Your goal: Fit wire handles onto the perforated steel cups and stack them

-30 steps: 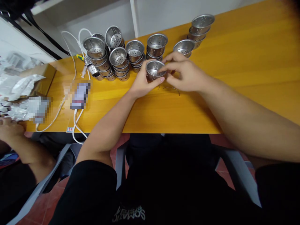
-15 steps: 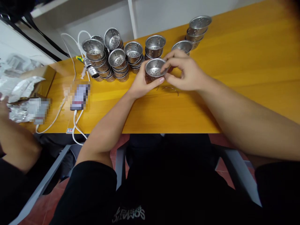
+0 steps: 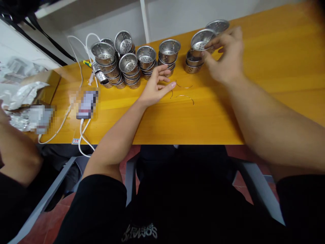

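My right hand pinches the rim of a perforated metal cup between thumb and fingers. That cup is held just over a short stack of similar cups at the back right; I cannot tell whether it touches them. Another stack, topped by a wide cup, stands behind, partly covered by the hand. My left hand is empty, its fingers apart and a little curled above the table. Several thin bent wires lie on the wood just right of its thumb.
More stacked perforated cups stand along the back of the yellow table. A phone with white cables lies left of my forearm. Further left are a cardboard box, plastic bags and another person's arm.
The cup that was between both hands has gone right and back with my right hand, over the short stack. My left hand has let go of it and stayed in place.
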`<action>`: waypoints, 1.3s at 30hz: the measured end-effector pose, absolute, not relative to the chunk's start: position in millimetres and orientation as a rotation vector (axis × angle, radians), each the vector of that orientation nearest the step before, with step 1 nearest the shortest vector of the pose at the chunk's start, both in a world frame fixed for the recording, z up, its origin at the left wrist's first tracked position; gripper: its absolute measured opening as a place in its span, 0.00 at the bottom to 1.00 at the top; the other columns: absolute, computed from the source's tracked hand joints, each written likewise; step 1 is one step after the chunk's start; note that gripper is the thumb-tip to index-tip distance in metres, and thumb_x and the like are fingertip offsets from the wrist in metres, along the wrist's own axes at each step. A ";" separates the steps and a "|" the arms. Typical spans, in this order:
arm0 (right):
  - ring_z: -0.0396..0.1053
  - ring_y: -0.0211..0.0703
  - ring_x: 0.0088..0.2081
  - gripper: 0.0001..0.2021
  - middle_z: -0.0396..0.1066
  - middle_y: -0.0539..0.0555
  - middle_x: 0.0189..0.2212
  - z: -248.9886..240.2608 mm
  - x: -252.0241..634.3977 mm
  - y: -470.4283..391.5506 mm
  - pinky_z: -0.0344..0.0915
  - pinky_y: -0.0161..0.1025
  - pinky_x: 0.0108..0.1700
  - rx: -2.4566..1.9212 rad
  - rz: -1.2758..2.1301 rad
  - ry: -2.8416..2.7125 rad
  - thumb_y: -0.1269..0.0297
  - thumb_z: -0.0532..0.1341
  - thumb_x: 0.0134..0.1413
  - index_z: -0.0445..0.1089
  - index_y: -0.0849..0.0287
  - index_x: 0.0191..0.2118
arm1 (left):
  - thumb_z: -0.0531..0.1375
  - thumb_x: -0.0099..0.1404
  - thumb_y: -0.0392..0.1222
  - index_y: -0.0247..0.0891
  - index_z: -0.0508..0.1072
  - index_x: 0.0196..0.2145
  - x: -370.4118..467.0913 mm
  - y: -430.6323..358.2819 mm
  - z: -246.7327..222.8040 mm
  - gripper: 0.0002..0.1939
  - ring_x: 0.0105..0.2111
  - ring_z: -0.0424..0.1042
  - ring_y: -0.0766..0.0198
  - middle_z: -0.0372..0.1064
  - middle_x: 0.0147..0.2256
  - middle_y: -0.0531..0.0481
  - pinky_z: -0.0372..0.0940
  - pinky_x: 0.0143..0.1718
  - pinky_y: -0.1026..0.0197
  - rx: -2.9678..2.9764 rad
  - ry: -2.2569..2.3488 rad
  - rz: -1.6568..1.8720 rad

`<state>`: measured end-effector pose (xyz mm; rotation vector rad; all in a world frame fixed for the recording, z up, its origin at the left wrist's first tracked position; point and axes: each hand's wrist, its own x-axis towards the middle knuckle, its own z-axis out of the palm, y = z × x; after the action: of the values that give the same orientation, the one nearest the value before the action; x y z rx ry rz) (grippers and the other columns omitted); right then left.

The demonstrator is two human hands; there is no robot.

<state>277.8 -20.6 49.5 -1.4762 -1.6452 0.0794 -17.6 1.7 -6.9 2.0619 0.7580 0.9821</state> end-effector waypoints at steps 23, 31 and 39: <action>0.72 0.52 0.57 0.41 0.70 0.65 0.62 12.6 279.6 4.3 0.74 0.48 0.51 -1.463 0.556 -1.614 0.69 0.72 0.55 0.51 0.53 0.69 | 0.66 0.71 0.67 0.46 0.54 0.74 -18.8 -0.4 -3.3 0.45 0.55 0.76 0.61 0.67 0.67 0.36 0.77 0.53 0.55 2.031 0.767 0.958; 0.69 0.53 0.59 0.35 0.65 0.64 0.66 24.5 289.7 0.6 0.73 0.50 0.52 -1.422 0.353 -1.599 0.71 0.69 0.57 0.56 0.49 0.66 | 0.65 0.73 0.64 0.45 0.53 0.75 -20.2 -2.1 -1.6 0.44 0.56 0.75 0.59 0.65 0.68 0.35 0.77 0.56 0.52 2.064 0.779 0.931; 0.65 0.53 0.66 0.28 0.58 0.68 0.65 33.8 319.2 26.8 0.69 0.49 0.64 -1.686 0.085 -1.502 0.74 0.68 0.68 0.68 0.62 0.70 | 0.66 0.73 0.61 0.44 0.60 0.69 -18.3 -7.5 -0.9 0.36 0.53 0.75 0.63 0.64 0.66 0.38 0.77 0.53 0.57 1.983 0.748 0.942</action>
<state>319.2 26.8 33.8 -1.6861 -1.5017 0.0848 -18.3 -7.5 -0.9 1.9835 0.7482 0.9415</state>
